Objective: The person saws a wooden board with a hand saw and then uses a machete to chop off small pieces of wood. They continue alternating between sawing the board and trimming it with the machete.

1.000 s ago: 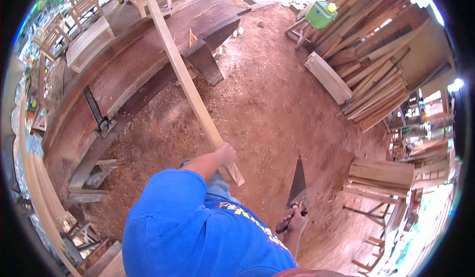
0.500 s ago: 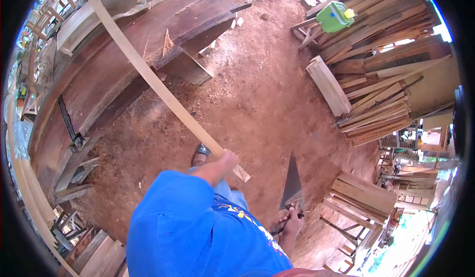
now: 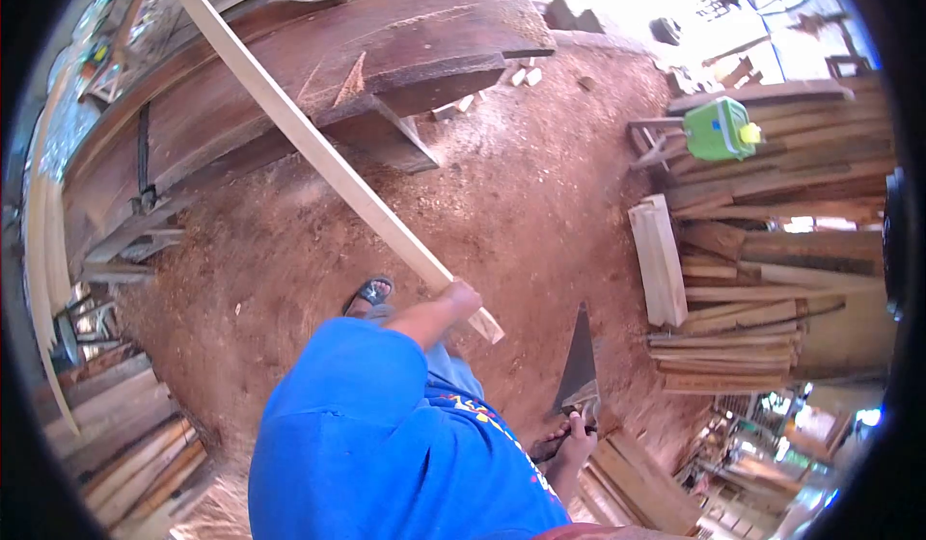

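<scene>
A long pale wooden strip point(image 3: 328, 162) slants from the upper left toward the middle, passing across the view of the big brown timber point(image 3: 386, 43). My left hand point(image 3: 461, 297) is wrapped round it close to its lower end point(image 3: 489, 328). Lower right, my right hand point(image 3: 577, 434) grips a handsaw by its dark handle. The saw's blade point(image 3: 579, 362) points up and away from me, over the reddish ground. Saw and strip are apart.
A green jug point(image 3: 718, 129) with a yellow part stands on a wooden support at the upper right. Stacked boards point(image 3: 791, 251) line the right side, with pale planks point(image 3: 658, 260) beside them. More boards point(image 3: 637, 482) lie below my right hand. My sandalled foot point(image 3: 370, 294) shows.
The view has turned, so the jug and right-hand boards appear lower and farther right. My foot appears farther left. Both hands keep hold of the strip and saw.
</scene>
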